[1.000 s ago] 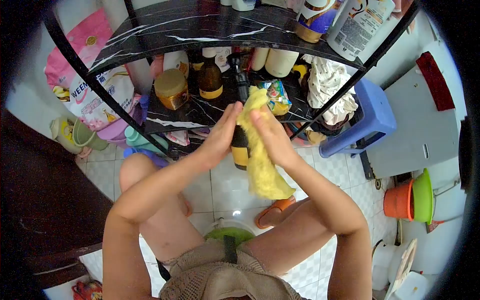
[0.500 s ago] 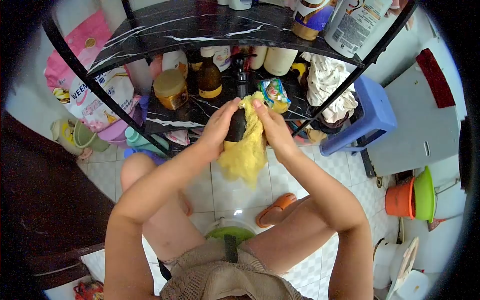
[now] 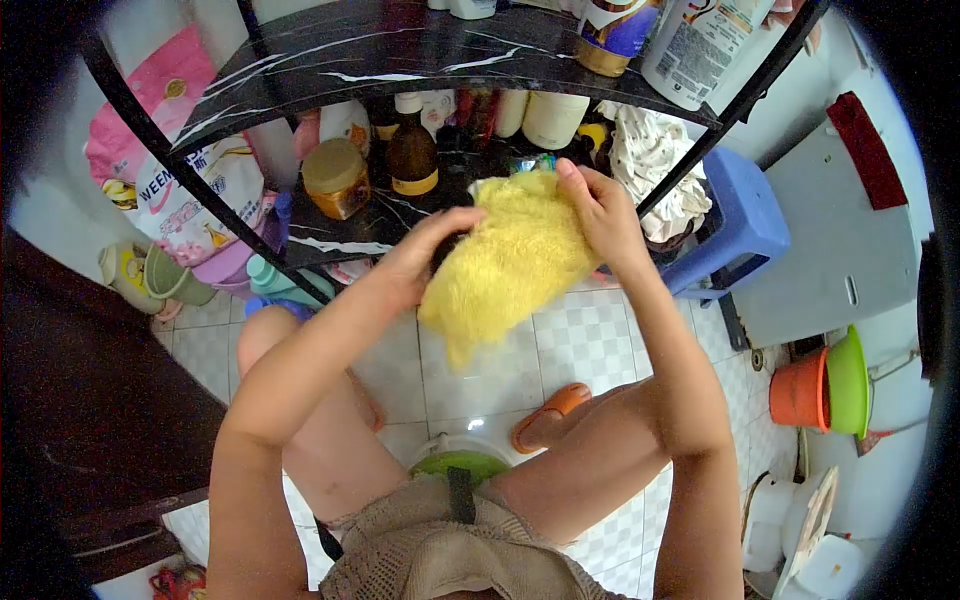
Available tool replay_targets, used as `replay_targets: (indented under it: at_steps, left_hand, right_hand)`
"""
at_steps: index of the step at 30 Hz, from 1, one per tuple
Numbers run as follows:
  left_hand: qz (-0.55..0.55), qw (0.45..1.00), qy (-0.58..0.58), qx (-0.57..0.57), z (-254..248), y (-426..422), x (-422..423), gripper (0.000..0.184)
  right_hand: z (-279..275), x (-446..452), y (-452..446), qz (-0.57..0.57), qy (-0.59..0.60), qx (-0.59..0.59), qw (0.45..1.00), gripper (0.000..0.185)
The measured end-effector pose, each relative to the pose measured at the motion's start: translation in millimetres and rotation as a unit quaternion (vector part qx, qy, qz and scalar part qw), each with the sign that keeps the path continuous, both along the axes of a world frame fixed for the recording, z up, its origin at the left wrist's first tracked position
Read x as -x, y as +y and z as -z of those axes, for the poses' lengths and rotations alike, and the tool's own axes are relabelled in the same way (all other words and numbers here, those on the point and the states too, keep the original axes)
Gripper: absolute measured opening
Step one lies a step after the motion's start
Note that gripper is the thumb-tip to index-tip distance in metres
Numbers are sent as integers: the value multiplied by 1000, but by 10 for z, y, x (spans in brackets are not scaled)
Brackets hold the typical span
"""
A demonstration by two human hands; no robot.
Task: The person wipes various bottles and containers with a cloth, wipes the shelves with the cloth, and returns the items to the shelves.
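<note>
A fluffy yellow cloth [image 3: 515,255] hangs spread between my hands, in front of the lower shelf. My right hand [image 3: 605,215] pinches its upper right corner between thumb and fingers. On the cloth's left side, my left hand [image 3: 425,255] is curled round a dark bottle, of which only a small dark part shows beside the palm; the cloth hides the rest. Behind the cloth on the shelf are a brown bottle [image 3: 412,150], a jar with a gold lid [image 3: 336,180] and a partly covered colourful packet [image 3: 532,163].
Black shelf [image 3: 400,60] with bottles and uprights spans the front. A blue stool [image 3: 735,225] and a grey cabinet [image 3: 820,240] stand right, with orange [image 3: 800,392] and green [image 3: 850,385] basins below. Left is a pink detergent bag [image 3: 185,170]. A green-topped bucket [image 3: 455,465] sits between the knees.
The cloth has opened out wide and now covers most of the dark bottle, including its pump top. My right hand has moved up and right with the cloth's corner; my left hand has shifted slightly left.
</note>
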State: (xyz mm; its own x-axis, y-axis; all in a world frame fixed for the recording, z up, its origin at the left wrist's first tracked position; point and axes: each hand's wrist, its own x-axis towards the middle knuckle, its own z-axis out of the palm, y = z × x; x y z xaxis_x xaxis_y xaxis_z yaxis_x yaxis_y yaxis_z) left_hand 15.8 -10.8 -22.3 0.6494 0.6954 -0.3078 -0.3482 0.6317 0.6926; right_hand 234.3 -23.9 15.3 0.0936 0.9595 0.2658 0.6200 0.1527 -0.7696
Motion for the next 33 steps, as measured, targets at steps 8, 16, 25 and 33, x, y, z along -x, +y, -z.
replay_targets:
  at_steps: [8,16,25,33]
  left_hand:
    - [5,996,-39,79,-51,-4,27,44]
    - [-54,998,31,-18,77,97,52,47]
    - [-50,993,99,31,191,96,6,43]
    - [-52,998,39,28,100,-38,-87,52]
  right_hand:
    - [169,182,-139,-295,146,177,927,65]
    - [71,246,-195,-236,159,270,920,50]
    - [-151,130,-140,-62,299,-147,941,16]
    - [-57,231,-265,-303,-35,-131,943,26]
